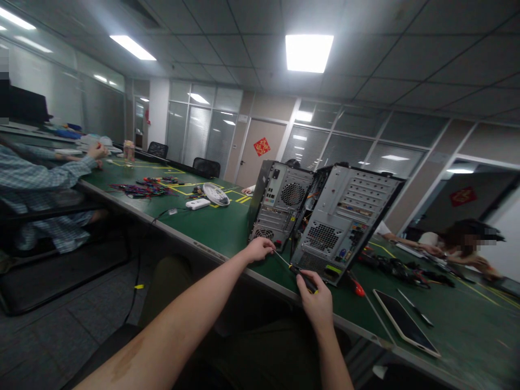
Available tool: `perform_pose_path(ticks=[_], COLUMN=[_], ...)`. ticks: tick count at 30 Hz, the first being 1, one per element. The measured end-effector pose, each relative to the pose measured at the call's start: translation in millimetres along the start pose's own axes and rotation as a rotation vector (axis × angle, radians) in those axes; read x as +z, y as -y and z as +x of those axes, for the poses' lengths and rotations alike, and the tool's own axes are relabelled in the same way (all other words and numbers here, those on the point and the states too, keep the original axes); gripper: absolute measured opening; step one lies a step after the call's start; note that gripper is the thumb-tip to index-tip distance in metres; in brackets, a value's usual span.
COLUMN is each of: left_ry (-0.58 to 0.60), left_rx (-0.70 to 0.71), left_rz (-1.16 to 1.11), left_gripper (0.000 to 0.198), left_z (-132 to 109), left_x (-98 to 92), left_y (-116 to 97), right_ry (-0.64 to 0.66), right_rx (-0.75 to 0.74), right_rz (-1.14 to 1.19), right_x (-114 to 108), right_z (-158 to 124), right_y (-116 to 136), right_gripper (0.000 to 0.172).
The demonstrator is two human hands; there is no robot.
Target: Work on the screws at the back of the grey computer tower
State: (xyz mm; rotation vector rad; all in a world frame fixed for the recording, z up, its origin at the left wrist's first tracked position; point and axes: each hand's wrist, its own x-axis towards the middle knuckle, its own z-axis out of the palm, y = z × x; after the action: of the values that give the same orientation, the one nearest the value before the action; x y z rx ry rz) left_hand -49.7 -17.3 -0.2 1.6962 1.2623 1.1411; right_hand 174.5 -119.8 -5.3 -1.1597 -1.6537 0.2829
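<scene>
Your right hand (pixel 316 303) is wrapped around the black-and-yellow handle of a screwdriver (pixel 293 267), fingers curled tight on the grip, with the thin shaft running up and to the left. Your left hand (pixel 259 250) is closed loosely near the shaft's tip, fingertips pinched right at the bottom rear corner of the left computer case (pixel 280 208); can't tell if it's actually holding a screw or just steadying the tip, too small to make out.

That case stands upright on the green table (pixel 227 230), back panel facing you, and a second tower (pixel 345 222) stands just beside it on the right, also showing its rear. A red-handled tool (pixel 357 287) lies on the table just right of your right hand, then a tablet (pixel 404 322) lying flat near the table edge with a dark pen-like tool (pixel 415 307) next to it.

Further left on the table there's a pile of colourful cables (pixel 140 188) and a white round gadget (pixel 216 194). A person in a plaid sleeve (pixel 44 173) sits at the far left, and another person (pixel 459 244) leans over the table on the right.
</scene>
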Motion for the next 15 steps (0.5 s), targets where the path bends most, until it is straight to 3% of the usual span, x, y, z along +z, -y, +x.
perform_pose_path(ticks=[15], left_ry=[0.058], left_rx=[0.034], left_rz=[0.014], left_gripper=[0.032], left_z=[3.0], left_x=[1.7], left_y=[9.0], right_ry=[-0.016], right_rx=[-0.026], right_rz=[-0.064], right_x=[3.3], right_z=[-1.8], right_y=[-6.1], right_gripper=[0.035])
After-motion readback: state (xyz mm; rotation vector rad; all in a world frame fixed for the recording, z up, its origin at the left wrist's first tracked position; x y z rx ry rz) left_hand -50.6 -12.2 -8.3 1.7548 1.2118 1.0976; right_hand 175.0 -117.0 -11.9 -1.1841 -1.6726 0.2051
